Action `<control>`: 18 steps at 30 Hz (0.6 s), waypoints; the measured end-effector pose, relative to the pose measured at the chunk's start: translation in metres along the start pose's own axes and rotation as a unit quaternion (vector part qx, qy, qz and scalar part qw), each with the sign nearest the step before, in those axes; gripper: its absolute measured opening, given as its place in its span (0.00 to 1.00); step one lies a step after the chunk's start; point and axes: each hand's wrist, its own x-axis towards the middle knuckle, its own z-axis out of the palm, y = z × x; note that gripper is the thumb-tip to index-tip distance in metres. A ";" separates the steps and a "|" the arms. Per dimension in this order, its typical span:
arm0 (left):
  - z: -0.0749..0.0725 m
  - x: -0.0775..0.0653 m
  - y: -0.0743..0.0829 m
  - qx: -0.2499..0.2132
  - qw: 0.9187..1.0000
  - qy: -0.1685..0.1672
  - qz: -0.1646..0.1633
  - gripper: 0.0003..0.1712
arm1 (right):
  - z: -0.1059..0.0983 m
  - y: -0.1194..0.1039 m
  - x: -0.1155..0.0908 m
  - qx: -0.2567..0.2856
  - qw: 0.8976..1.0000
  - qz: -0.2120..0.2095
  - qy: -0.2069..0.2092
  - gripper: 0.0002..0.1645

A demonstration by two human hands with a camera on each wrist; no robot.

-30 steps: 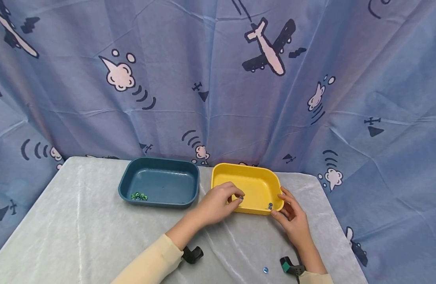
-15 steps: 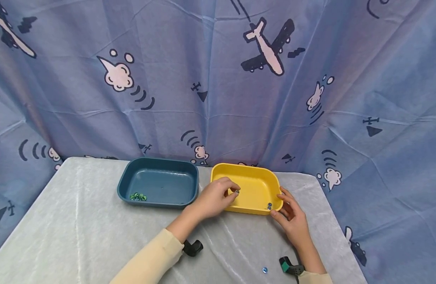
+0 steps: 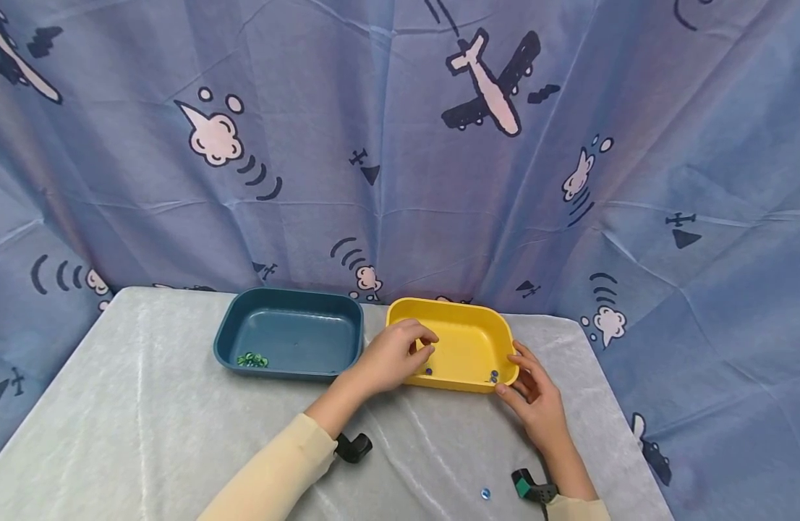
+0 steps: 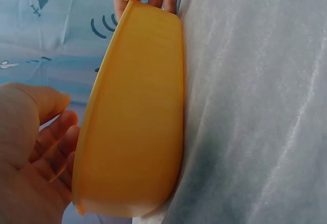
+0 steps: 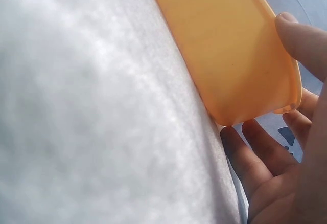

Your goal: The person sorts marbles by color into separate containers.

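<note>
A yellow plastic tray (image 3: 468, 312) stands on the cloth-covered table. Over its left part hovers my left hand (image 3: 388, 356), thumb and fingertips apart with nothing between them. Just below those fingers, a small dark blue glass bead (image 3: 429, 371) lies on the tray floor. A few more blue beads (image 3: 494, 377) sit in the front right corner. My right hand (image 3: 538, 405) grips that corner, its thumb at the front rim and its fingers along the right side. In the left wrist view the tray's outer wall (image 4: 133, 106) hides its inside.
Left of the yellow tray is a dark teal tray (image 3: 296, 373) with several green glass beads (image 3: 252, 360) in its front left corner. One light blue bead (image 3: 485, 493) lies on the table (image 3: 179, 449) near the front. A patterned blue curtain (image 3: 322, 145) hangs behind.
The left hand has moved slightly left and back and let go of a bead, which now lies in the yellow tray. The right hand stays at its corner.
</note>
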 end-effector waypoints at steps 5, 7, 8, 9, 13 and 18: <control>0.000 -0.002 0.000 0.004 1.000 -0.001 -0.004 0.11 | 0.000 0.000 0.000 -0.001 1.000 -0.001 -0.001 0.33; 0.000 -0.002 0.000 0.008 1.000 0.000 -0.003 0.11 | 0.000 0.000 0.000 0.001 1.000 -0.004 -0.002 0.33; 0.001 -0.003 0.000 0.010 1.000 0.001 -0.002 0.11 | 0.000 0.000 0.001 0.002 1.000 -0.005 -0.002 0.33; 0.001 -0.003 0.000 0.011 1.000 0.001 0.000 0.11 | 0.000 0.000 0.001 0.003 1.000 -0.005 -0.002 0.33; 0.002 -0.004 0.000 0.012 1.000 0.004 0.006 0.11 | 0.000 -0.001 0.001 0.004 1.000 -0.011 -0.003 0.33; 0.002 -0.005 0.002 0.009 1.000 0.008 0.011 0.11 | 0.000 0.000 0.000 0.005 1.000 -0.018 -0.008 0.34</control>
